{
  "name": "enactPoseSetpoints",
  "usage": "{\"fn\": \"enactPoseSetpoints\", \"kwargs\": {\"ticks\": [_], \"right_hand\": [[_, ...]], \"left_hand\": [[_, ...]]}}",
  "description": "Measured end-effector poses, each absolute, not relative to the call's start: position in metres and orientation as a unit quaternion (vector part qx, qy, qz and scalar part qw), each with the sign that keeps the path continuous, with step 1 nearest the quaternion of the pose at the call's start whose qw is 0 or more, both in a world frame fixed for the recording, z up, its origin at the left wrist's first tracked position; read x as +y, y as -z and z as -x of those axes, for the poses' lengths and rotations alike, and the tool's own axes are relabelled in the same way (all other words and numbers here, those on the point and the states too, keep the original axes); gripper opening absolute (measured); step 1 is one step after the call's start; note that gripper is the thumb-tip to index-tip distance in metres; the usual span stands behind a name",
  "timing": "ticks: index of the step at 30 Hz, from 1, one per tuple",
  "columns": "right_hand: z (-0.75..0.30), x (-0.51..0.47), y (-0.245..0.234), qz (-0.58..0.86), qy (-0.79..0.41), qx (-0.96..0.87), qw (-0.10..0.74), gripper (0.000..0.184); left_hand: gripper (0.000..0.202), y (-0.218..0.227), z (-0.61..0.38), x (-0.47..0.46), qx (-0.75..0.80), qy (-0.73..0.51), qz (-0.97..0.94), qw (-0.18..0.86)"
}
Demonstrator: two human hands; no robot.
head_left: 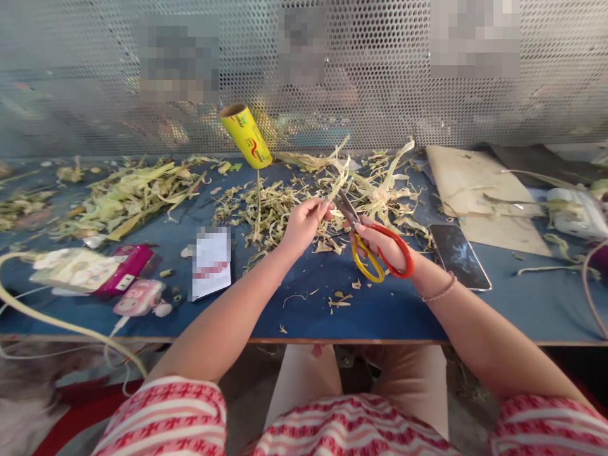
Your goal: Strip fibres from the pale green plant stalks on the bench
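Note:
My left hand (308, 220) pinches a pale dried plant strip (341, 179) that points up and away over the table. In my right hand (377, 240) is a pair of scissors (403, 254) with one red and one yellow handle loop. Their blades reach up to the strip, close beside my left fingertips. Whether the blades touch the strip I cannot tell. Beyond and under both hands lies a loose heap of curled dried strips (273, 209), with longer pale strips (387, 183) at its right. Small scraps (339, 303) are scattered nearer the table's front edge.
A yellow cardboard tube (247, 136) leans at the back. Leafy husks (126, 193) lie left. A phone (460, 256) is right, beside cardboard (484, 190). A pale-screened device (212, 263), pink case (140, 297) and cables (61, 320) occupy the left. Perforated metal (375, 95) stands behind.

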State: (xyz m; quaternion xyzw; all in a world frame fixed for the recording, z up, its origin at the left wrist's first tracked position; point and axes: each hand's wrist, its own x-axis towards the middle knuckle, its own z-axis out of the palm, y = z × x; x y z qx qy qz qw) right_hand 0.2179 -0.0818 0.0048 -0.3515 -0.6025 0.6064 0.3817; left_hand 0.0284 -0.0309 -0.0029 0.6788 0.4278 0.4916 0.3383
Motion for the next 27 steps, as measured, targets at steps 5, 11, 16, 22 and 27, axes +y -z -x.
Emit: {"fn": "enactPoseSetpoints", "kwargs": {"ticks": [5,11,16,22,27], "right_hand": [[-0.2164,-0.0852,-0.0080,0.350,-0.615,-0.609,0.359,0.036],[-0.2162,-0.0855,-0.0085,0.351,-0.635,-0.589,0.355,0.036],[-0.2126,-0.0868,-0.0117,0.348,-0.651,-0.565,0.368,0.032],[-0.2117,-0.0867,-0.0121,0.355,-0.654,-0.557,0.368,0.035],[-0.2133,-0.0869,-0.0127,0.362,-0.649,-0.561,0.364,0.035]], "left_hand": [[0.031,-0.0008,-0.0273,-0.0331,0.451,-0.474,-0.699,0.288],[0.029,-0.0013,-0.0258,-0.0334,0.464,-0.460,-0.717,0.243],[0.026,-0.0023,-0.0251,-0.0339,0.452,-0.431,-0.762,0.172],[0.025,0.0002,-0.0241,-0.0324,0.454,-0.407,-0.785,0.113],[0.025,0.0028,-0.0224,-0.0295,0.454,-0.398,-0.792,0.087]]}}
